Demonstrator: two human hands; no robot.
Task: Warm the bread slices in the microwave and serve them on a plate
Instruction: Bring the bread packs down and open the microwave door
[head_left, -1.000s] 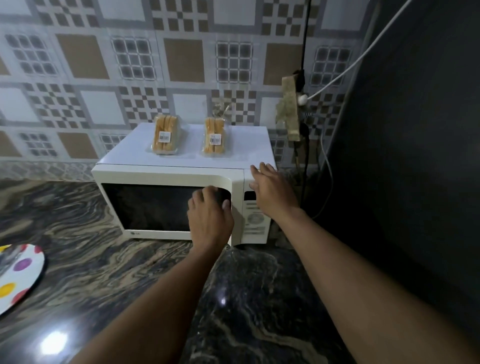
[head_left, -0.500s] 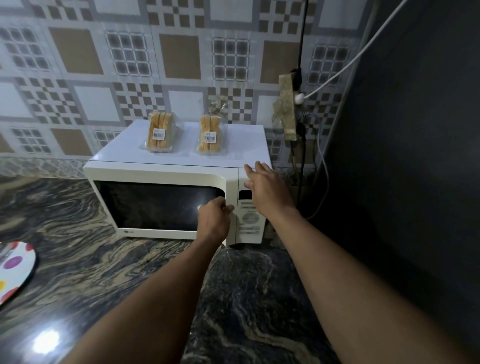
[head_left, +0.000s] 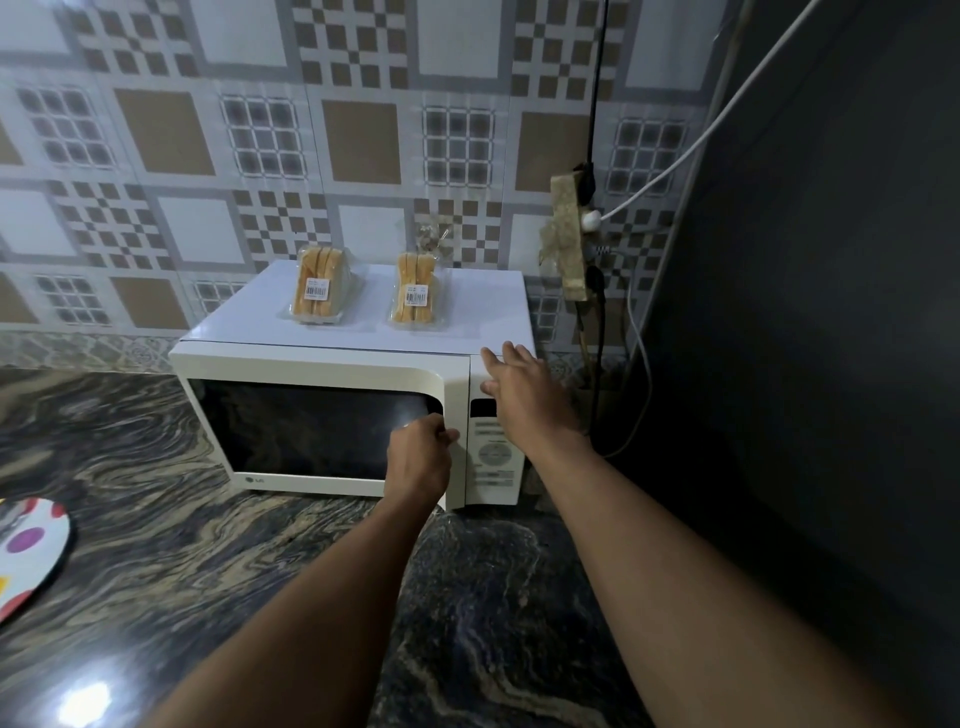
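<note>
A white microwave stands on the dark marble counter against the tiled wall, its door looking closed. Two clear packs of bread slices lie on its top: one pack to the left, the other pack to the right. My left hand grips the right edge of the microwave door with curled fingers. My right hand rests flat with straight fingers on the upper right corner, over the control panel. A white plate with coloured dots lies at the counter's left edge, partly cut off.
A dark tall surface rises right of the microwave. A power strip with black and white cables hangs on the wall between them. The marble counter stretches in front and to the left.
My left hand slid from the door's glass to its right edge and curled around it. My right hand stayed on the top right corner. The view pulled back slightly.
</note>
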